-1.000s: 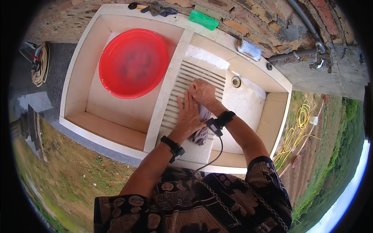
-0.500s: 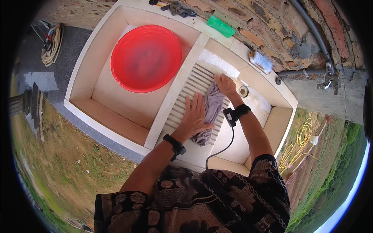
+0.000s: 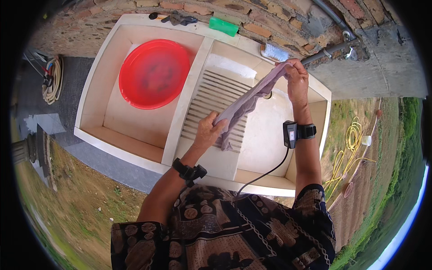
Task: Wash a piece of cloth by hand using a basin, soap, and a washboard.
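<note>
Your cream, two-basin tiled sink [image 3: 186, 103] fills the centre of the frame, with a round red plastic tub [image 3: 129, 69] at upper left. A mauve fabric cloth [image 3: 248, 101] slants right of centre, your right hand [image 3: 298, 84] pinching its upper end, your left hand [image 3: 208, 132] its lower.

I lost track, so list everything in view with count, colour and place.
cloth: 1, pale purple, between the hands
sink: 1, cream, by brick wall
washboard: 1, cream, right compartment
basin: 1, red, left compartment
drain: 1, yellowish, right compartment
block: 1, green, back rim
brush: 1, bluish, back rim
crumpled fabric: 1, dark grey, back rim
tap: 1, silvery, upper right
coiled hose: 1, beige, far left
trailing hose: 1, yellow, right ground
container: 1, white, far right
shirt: 1, dark, lower edge
wrist devices: 2, black, one per wrist
left hand: 1, cloth's near end
right hand: 1, cloth's far end
</note>
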Demonstrator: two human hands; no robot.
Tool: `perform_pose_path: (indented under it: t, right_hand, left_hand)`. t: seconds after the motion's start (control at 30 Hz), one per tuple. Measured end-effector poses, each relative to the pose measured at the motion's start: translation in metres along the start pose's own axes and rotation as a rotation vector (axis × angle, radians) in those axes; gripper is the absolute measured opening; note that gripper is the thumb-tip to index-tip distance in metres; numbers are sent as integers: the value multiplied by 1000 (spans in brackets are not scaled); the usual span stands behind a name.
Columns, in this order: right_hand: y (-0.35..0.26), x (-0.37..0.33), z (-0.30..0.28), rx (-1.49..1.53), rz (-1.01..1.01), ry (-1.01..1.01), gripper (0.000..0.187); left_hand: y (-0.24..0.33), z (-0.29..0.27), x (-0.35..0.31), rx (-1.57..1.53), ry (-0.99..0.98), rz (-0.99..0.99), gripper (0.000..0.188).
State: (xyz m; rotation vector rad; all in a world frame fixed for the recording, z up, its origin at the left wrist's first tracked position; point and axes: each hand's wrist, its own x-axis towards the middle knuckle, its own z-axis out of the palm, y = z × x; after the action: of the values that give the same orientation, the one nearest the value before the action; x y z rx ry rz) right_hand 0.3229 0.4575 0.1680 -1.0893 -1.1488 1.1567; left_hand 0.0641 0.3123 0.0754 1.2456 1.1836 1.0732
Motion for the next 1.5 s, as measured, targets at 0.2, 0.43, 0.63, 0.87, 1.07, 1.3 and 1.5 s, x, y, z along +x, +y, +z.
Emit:
perform_pose_path:
  t: [0.2,0.43,0.63,0.87,1.07,1.3,1.5]
  right_hand:
    - [21,19,-3,202,1,-43,11]
    - [117,-7,25,-707,-5,-408,13]
    - [144,-58,51,-1310,358,-448,79]
    - [172,-100,67,-1104,199,-289,44]
    - [144,-29,61,-1075,-34,-43,45]
    - [182,-53,56,-1405,-52,-373,29]
    - [127,-157,120,-920,-426,-562,14]
  left_hand:
    - [85,-9,-19,-46,-30,-78,27]
    - [-12,27,-75,-310,-242,-695,32]
    - [4,18,-96,1000,-85,1,43]
    - [-24,37,-84,956,-180,31,48]
    - [-37,38,-71,691,-214,-231,52]
    - [-30,15,-16,1148,-412,-95,113]
    - [-93,-5,-2,1518,-332,174,108]
